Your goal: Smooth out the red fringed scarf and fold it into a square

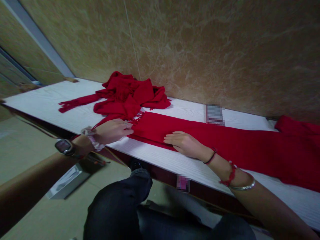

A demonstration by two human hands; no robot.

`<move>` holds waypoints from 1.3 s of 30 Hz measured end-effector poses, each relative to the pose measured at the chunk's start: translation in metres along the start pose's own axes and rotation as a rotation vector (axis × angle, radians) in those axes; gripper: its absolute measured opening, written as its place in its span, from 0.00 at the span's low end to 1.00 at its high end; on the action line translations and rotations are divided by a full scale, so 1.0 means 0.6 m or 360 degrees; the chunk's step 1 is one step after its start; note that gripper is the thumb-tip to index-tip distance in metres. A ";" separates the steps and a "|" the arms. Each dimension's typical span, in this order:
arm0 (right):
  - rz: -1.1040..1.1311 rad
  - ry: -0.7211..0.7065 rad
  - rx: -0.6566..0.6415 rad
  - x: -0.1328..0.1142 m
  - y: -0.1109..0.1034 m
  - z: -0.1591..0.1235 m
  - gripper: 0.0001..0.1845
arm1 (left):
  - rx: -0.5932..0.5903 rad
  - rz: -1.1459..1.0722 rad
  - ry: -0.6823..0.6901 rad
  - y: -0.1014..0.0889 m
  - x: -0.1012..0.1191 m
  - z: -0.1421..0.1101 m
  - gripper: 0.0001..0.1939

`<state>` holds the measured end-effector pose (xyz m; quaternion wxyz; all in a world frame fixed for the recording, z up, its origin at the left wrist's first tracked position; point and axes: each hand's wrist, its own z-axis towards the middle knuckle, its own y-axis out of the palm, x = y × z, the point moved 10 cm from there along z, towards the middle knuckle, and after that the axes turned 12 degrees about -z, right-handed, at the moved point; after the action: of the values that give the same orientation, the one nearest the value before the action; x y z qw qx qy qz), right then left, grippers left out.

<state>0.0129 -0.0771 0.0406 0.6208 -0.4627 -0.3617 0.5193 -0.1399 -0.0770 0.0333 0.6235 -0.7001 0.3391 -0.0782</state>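
A long red scarf (225, 143) lies flat along the white tabletop, its fringed end on the left. My left hand (116, 129) rests at that end, fingers stretched over the fringe and fingertips touching the cloth; part of the fringe is hidden beneath it. Further along, my right hand (183, 143) lies flat on the scarf near its front edge, with fingers extended. Behind my left hand is a crumpled red scarf (130, 93), its fringed tail trailing left.
The narrow white table (57, 96) runs along a brown marbled wall (200, 50). More red cloth (297, 128) lies at the far right. A blurred small item (214, 114) sits behind the scarf. Below are my legs (115, 206) and a white box (66, 183).
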 end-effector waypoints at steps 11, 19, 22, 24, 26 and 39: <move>-0.0031 -0.0050 -0.0187 -0.018 0.024 -0.002 0.20 | 0.0156 -0.0175 -0.0023 -0.023 0.010 -0.002 0.15; -0.0058 -0.0033 -0.0151 -0.020 0.020 -0.013 0.18 | 0.0277 -0.0707 -0.0007 -0.026 0.074 0.094 0.19; 0.0017 -0.0009 -0.0182 -0.015 0.015 -0.021 0.19 | 0.0210 -0.0798 -0.0107 0.009 0.067 0.097 0.21; -0.0024 0.0143 -0.0193 0.002 0.016 -0.027 0.21 | 0.0216 -0.0819 -0.0130 0.020 0.057 0.089 0.21; -0.0137 0.0312 -0.0207 0.020 0.021 -0.034 0.24 | 0.0198 -0.0818 -0.0127 0.025 0.051 0.082 0.21; 0.0024 0.0177 -0.0479 0.009 0.023 -0.059 0.24 | 0.0025 -0.0828 -0.0312 0.037 0.027 0.083 0.28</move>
<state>0.0429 -0.0784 0.0165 0.5597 -0.5812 -0.3970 0.4374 -0.1097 -0.0455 -0.0028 0.6178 -0.7630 0.0852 -0.1702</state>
